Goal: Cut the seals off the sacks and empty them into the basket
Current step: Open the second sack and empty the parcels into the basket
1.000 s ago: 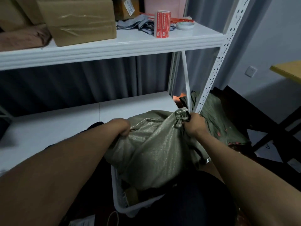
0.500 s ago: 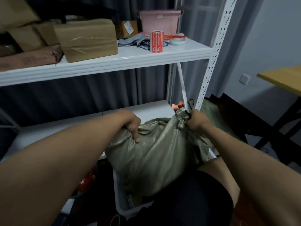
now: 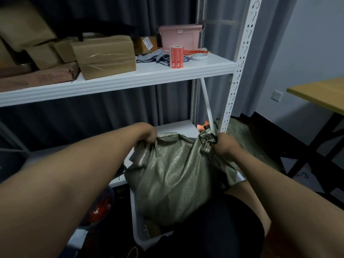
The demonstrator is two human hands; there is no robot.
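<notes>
The white shelving unit fills my view, two boards visible. On the upper board I count one taped cardboard box in front with further brown parcels stacked behind it, one pink plastic bin, one red label roll standing upright, and one roll of tape lying flat. One wooden table stands at the right edge.

One green woven sack hangs between my two hands, its lower end down inside the white basket below it; a second green sack lies on the floor behind the shelf post.

My left hand grips the sack's upper left corner, fingers curled into the cloth. My right hand clenches the gathered, tied neck at the upper right, so the sack's bulk lies below and between both grips. The seal itself I cannot make out.
</notes>
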